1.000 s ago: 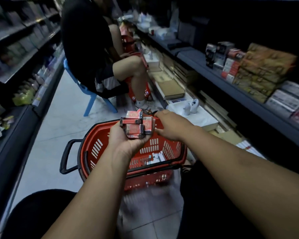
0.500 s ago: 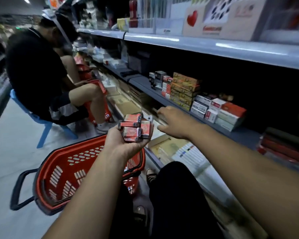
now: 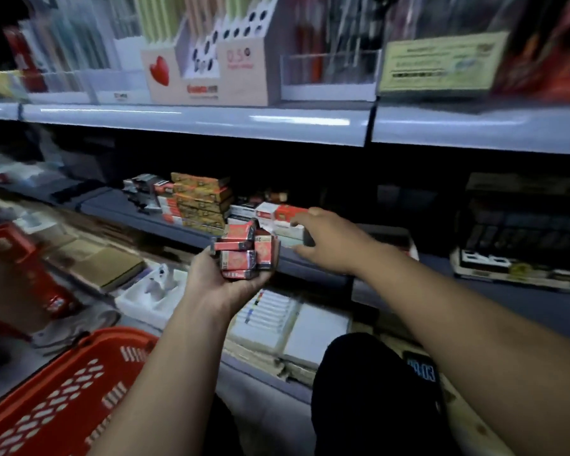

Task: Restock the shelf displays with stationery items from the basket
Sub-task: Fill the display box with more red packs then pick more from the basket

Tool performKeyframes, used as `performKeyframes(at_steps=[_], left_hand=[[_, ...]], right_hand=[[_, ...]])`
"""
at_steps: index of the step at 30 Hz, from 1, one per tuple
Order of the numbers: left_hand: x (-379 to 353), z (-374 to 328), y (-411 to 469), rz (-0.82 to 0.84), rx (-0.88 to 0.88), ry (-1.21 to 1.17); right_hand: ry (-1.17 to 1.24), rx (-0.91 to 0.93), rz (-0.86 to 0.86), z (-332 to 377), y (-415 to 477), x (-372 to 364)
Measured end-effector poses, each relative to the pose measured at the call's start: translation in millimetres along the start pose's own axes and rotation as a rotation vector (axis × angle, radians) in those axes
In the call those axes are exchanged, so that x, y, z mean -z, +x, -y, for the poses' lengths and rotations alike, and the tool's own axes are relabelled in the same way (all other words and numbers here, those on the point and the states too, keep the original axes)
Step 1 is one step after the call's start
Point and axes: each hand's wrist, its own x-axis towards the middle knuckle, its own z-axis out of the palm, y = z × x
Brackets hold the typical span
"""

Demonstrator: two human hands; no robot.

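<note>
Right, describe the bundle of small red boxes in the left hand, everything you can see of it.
The small red boxes are a loose cluster of several cardboard-looking packs, red with pale print and dark ends. Most lie flat in a pile and one stands on edge at the right. They sit in the upturned palm of the left hand, whose fingers curl up round them. The hand holds them in front of the middle shelf. The print is too blurred to read.

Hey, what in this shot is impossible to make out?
Head view:
- Print on red boxes in left hand: blurred.
- Whether right hand grips a shelf box: its own back hides the fingers.
- Basket contents: cut off by bottom edge.
- Yellow sign text: motion blur.
</note>
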Motion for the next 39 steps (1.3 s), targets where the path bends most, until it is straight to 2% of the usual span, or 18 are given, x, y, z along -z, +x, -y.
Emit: performKeyframes(at_steps=[4,6,9,11,14,18,23,25,28,35,39], left_hand=[[-16,31,33,0.024,0.078,0.074],[-21,45,49,0.034,0.147,0.098],[-26,65,69,0.036,0.218,0.125],[-28,77,81,0.043,0.252,0.156],[-33,90,92,0.061,0.29,0.178],[-42,95,94,0.076,0.34,0.176],[-51,93,89,0.113,0.338,0.185],[-53,93,89,0.109,0.332,0.159],[-53,94,87,0.131,0.339,0.122],[-48,94,75,0.061,0.266,0.138],[-47,96,79,0.065,0.294,0.067]], right_hand=[[0.01,-0.121,-0.013,-40,-28,-2],[0.035,-0.16,-0.075,-52,-43,-5],[0.101,-0.16,-0.283,-58,-56,-11],[0.226,-0.185,-0.436,-55,-59,-13],[0.422,-0.286,-0.549,-47,-61,-12],[0.437,-0.368,-0.559,-43,-58,-13],[0.417,-0.447,-0.408,-41,-57,-5],[0.449,-0.496,-0.424,-42,-52,-3],[0.61,-0.539,-0.454,-46,-51,-1],[1.161,-0.534,-0.513,-43,-68,12],[1.198,-0.543,-0.556,-53,-77,13]])
